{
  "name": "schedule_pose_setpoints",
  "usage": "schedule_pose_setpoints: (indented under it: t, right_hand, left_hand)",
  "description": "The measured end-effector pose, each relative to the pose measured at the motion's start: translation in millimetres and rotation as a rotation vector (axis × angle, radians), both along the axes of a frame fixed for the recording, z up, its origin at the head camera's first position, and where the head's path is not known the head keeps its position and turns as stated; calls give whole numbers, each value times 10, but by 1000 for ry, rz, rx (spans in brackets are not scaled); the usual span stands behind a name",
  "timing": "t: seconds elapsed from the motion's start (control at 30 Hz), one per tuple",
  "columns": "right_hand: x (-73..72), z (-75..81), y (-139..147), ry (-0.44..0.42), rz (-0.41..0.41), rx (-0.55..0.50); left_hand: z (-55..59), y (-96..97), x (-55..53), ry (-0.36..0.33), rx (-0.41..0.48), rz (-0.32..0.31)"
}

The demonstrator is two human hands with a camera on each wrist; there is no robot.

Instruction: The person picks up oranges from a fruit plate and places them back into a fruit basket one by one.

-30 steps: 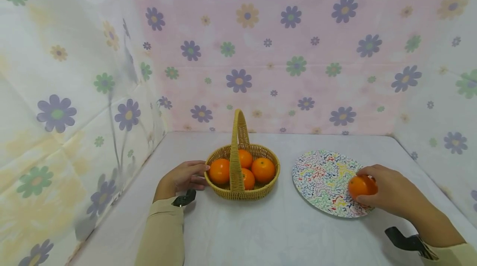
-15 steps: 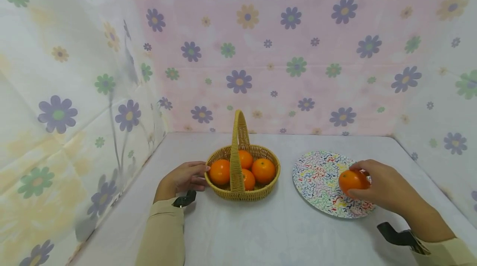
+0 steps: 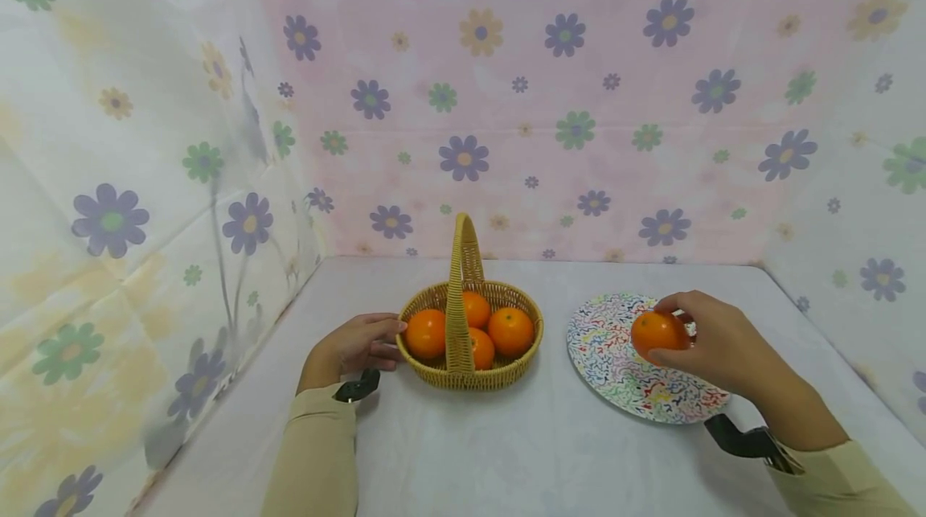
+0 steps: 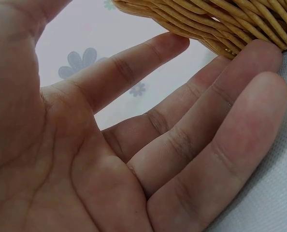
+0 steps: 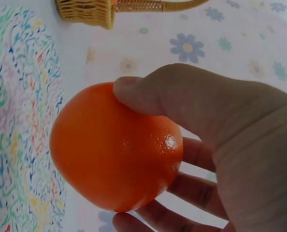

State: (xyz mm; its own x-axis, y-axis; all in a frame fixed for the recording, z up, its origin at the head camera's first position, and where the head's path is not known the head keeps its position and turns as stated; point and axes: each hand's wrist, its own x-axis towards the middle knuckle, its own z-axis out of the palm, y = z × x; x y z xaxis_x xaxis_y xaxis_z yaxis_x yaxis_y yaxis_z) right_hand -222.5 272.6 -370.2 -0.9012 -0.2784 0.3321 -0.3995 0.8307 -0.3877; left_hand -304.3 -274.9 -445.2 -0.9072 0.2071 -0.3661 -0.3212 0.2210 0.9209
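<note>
My right hand (image 3: 723, 344) grips an orange (image 3: 657, 335) above the multicoloured speckled round plate (image 3: 604, 364). In the right wrist view the thumb lies across the top of the orange (image 5: 109, 150), with fingers around its far side. To the left stands a yellow woven basket (image 3: 499, 377) with a tall arched handle; several oranges (image 3: 510, 332) lie in it. My left hand (image 3: 354, 346) is at the basket's left side, fingertips right at the rim. Seen from the left wrist, its fingers (image 4: 177, 145) are loosely extended toward the wicker wall (image 4: 240, 24), wrapped around nothing.
A white cloth (image 3: 506, 453) covers the table. Flower-printed fabric (image 3: 550, 131) rises at the back and along both sides. The basket's handle (image 3: 463, 260) arches high over the middle of the basket.
My right hand has lifted the orange from the right part of the plate and carried it leftward and up. The left hand and the basket stay put.
</note>
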Motion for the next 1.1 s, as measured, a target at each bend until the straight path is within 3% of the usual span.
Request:
schedule_pose_setpoints:
  t: [0.5,0.83,1.1]
  right_hand:
    - [-153,95,-351,70,81,-34]
    - [-249,126,-565,31,68,-112]
    - [-323,125,-703,34,117,-174]
  left_hand:
    - [20,11,-4,-3,-11,-11]
    - [6,-2,-7,-2,-4,-10]
    - [16,1,0,-7,-3,-7]
